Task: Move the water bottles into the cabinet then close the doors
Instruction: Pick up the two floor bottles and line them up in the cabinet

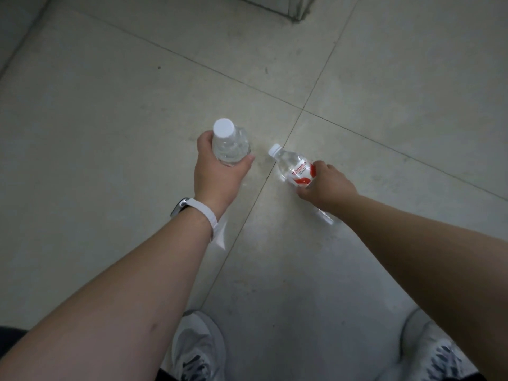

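View straight down from a person's head onto a pale tiled floor [110, 105], where four tiles meet at a seam cross [302, 108]. Two bare forearms reach forward, the hands apart, each holding a clear water bottle. Below and left of the cross, the left hand [217, 174] wraps its fingers and thumb round the plain bottle [233, 145], held upright with its white cap [223, 127] facing the camera. A watch [180, 206] with a white strap sits on that wrist. Just below the cross, the right hand [328, 187] grips the red-label bottle [295, 169] round its middle. This bottle is tilted, cap pointing up-left toward the cross; whether it touches the floor is unclear. Far below the cross, a left shoe [198, 350] and a right shoe [437, 353], both light, stand on the floor.
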Available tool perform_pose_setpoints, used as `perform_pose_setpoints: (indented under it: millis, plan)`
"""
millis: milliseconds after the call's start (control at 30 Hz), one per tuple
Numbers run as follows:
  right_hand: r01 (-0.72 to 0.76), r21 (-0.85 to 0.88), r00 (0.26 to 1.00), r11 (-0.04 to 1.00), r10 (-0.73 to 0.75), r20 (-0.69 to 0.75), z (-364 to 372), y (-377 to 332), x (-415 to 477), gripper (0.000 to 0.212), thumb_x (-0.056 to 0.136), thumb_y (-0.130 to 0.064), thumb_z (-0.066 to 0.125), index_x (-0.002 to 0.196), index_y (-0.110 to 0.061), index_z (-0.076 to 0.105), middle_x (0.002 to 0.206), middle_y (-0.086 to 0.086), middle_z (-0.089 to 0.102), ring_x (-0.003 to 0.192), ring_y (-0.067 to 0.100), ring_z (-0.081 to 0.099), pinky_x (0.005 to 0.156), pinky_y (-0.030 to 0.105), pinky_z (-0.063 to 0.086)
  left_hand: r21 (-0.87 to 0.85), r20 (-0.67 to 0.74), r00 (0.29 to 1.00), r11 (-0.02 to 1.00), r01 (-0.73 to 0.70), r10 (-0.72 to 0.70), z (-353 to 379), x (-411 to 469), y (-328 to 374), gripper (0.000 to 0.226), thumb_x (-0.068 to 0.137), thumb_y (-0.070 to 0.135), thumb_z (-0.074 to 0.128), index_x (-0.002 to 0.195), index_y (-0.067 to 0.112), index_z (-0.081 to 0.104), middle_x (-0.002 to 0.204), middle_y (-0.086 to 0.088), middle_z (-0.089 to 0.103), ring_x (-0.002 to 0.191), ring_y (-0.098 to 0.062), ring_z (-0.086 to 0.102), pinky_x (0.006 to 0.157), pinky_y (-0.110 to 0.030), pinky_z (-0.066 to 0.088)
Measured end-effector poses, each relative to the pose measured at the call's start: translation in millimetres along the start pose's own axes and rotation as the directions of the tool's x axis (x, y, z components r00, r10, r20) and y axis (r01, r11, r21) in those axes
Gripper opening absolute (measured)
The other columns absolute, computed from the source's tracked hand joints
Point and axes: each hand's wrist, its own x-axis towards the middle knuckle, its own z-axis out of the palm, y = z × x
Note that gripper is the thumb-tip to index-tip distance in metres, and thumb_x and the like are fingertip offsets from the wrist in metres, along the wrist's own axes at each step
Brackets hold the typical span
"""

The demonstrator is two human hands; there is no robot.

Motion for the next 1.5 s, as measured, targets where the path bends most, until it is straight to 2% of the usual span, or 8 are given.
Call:
perform_pose_setpoints:
  millis: [67,333,700,867,1000,1100,1267,1500]
  plan:
    - [-0.001,0.006,1.000,1.000,0.001,0.004,0,0,1,0.052,0.076,-0.047,0.069,0.115,-0.018,0.049,0.107,0.004,0.054,0.095,0.026,0.054,0.078,0.037,0.047,-0.002,-0.026,1.000,1.000,0.002,-0.002,3,-1,1,0.070,0.078,0.031,0.085,0.134,0.026,0.043,0.104,0.026,0.057,0.094,0.002,0.060,0.086,-0.021,0.049]
    - [0.072,0.006,0.997,0.997,-0.072,-0.022,-22,-2,2,0.052,0.071,-0.049,0.071,0.108,-0.019,0.050,0.101,0.002,0.060,0.086,0.024,0.060,0.077,0.040,0.054,0.022,-0.049,0.998,0.999,0.045,-0.044,4,-14,13,0.059,0.078,0.028,0.085,0.118,0.036,0.043,0.096,0.026,0.058,0.087,0.012,0.056,0.078,-0.018,0.047]
    - [0.164,0.190,0.983,0.968,-0.145,-0.111,-117,-31,-94,0.044,0.074,-0.047,0.070,0.105,-0.023,0.050,0.094,-0.006,0.059,0.080,0.016,0.059,0.066,0.034,0.050,-0.014,-0.031,0.989,0.990,0.144,-0.144,-39,-77,92,0.065,0.078,0.033,0.085,0.132,0.029,0.049,0.104,0.023,0.062,0.094,0.006,0.061,0.088,-0.028,0.052]
    - [0.155,0.263,0.985,0.952,-0.130,-0.113,-185,-56,-173,0.041,0.075,-0.042,0.070,0.104,-0.022,0.050,0.096,-0.006,0.058,0.082,0.016,0.057,0.064,0.030,0.046,-0.016,-0.007,0.987,0.987,0.158,-0.158,-81,-121,166,0.066,0.075,0.033,0.086,0.130,0.029,0.051,0.107,0.019,0.066,0.098,-0.006,0.067,0.088,-0.029,0.054]
    - [0.142,0.299,0.988,0.944,-0.118,-0.098,-245,-86,-234,0.042,0.074,-0.039,0.071,0.106,-0.020,0.051,0.096,-0.004,0.058,0.085,0.018,0.056,0.072,0.035,0.049,-0.053,0.002,0.988,0.986,0.157,-0.157,-124,-159,229,0.062,0.075,0.028,0.086,0.127,0.026,0.053,0.100,0.024,0.065,0.087,0.011,0.064,0.084,-0.022,0.054]
    - [0.153,0.280,0.987,0.948,-0.130,-0.098,-295,-111,-279,0.042,0.072,-0.039,0.071,0.105,-0.022,0.052,0.096,-0.005,0.058,0.085,0.018,0.056,0.071,0.034,0.047,-0.058,0.023,0.989,0.987,0.148,-0.147,-164,-188,278,0.061,0.075,0.028,0.087,0.126,0.026,0.055,0.099,0.024,0.066,0.084,0.014,0.064,0.084,-0.022,0.054]
    - [0.165,0.325,0.985,0.931,-0.143,-0.093,-376,-157,-359,0.038,0.071,-0.037,0.072,0.102,-0.026,0.052,0.094,-0.010,0.058,0.085,0.013,0.057,0.073,0.034,0.049,-0.079,0.011,0.988,0.985,0.156,-0.155,-236,-230,353,0.059,0.073,0.031,0.088,0.122,0.032,0.055,0.104,0.020,0.070,0.093,-0.001,0.069,0.091,-0.037,0.057]
    - [0.215,0.335,0.976,0.917,-0.188,-0.111,-463,-222,-455,0.034,0.073,-0.034,0.076,0.095,-0.033,0.051,0.090,-0.014,0.059,0.083,0.000,0.056,0.069,0.022,0.044,0.005,0.010,0.995,0.995,0.097,-0.097,-345,-273,432,0.058,0.068,0.043,0.084,0.117,0.039,0.052,0.104,0.017,0.070,0.094,-0.013,0.069,0.087,-0.043,0.057]
